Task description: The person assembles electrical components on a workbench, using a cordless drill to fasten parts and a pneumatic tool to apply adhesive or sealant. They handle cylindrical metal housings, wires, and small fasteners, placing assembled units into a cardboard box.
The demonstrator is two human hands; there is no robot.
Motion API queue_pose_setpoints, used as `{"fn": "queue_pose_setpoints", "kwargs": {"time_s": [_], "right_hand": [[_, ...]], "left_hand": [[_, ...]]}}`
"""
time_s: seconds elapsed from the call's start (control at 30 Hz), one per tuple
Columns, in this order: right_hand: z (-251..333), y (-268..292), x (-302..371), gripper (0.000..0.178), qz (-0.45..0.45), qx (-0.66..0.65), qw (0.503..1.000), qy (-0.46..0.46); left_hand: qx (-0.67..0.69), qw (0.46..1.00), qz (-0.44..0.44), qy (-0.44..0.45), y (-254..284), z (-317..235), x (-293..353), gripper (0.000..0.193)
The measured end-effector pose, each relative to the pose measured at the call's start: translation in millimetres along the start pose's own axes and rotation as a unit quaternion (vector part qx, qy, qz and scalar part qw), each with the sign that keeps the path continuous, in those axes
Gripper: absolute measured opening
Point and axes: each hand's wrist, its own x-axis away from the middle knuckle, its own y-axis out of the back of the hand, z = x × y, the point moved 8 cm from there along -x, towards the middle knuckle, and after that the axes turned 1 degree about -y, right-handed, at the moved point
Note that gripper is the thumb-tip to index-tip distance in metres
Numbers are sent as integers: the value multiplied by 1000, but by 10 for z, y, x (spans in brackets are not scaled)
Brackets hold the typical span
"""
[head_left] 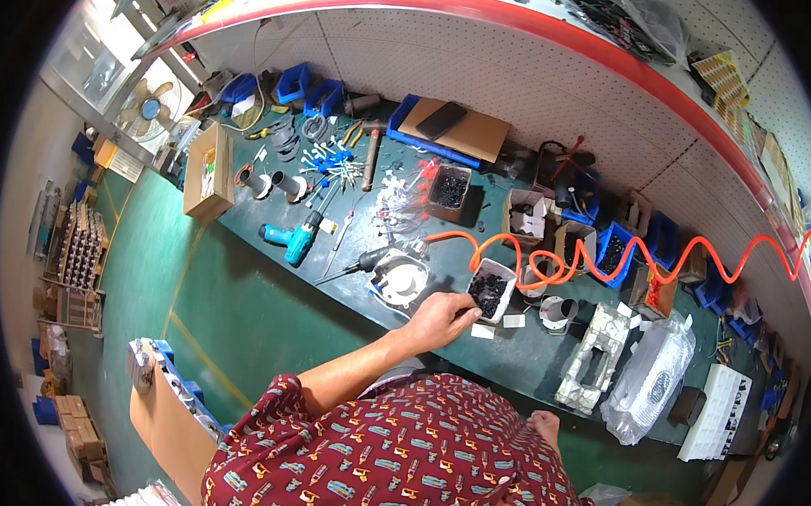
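My left hand point(442, 320) is at the near rim of a small white box point(510, 310) of small black parts point(490, 291). Its fingers are pinched together, and whatever is between them is too small to name. Low beside my body, in front of the bench edge, is my right hand point(544, 427), its fingers curled and partly hidden. Left of the box, a round white and silver housing point(399, 281) lies on the bench with a dark air screwdriver point(369, 260) against it. White paper slips point(483, 331) lie close to my left hand.
An orange coiled hose point(589, 261) stretches above the bench to the right. A teal power drill point(296, 237), a hammer point(371, 156) and a cardboard box point(210, 174) are at the left. Rightward lie a grey moulded tray point(594, 359) and a plastic-wrapped package point(651, 377). A red-edged shelf point(488, 11) overhangs.
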Motion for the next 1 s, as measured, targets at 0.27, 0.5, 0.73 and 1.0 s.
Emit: {"fn": "queue_pose_setpoints", "kwargs": {"time_s": [0.27,0.5,0.73,1.0], "right_hand": [[19,98,-92,18,-20,73,997,-21],[24,115,-90,18,-25,122,991,-53],[106,166,-38,18,-21,105,993,-48],[54,7,-164,14,-16,105,993,-50]], "left_hand": [[3,1000,-7,22,-71,103,100,18],[11,999,-15,32,-111,126,184,18],[3,999,-5,35,-197,146,213,19],[3,999,-26,39,33,24,330,22]]}}
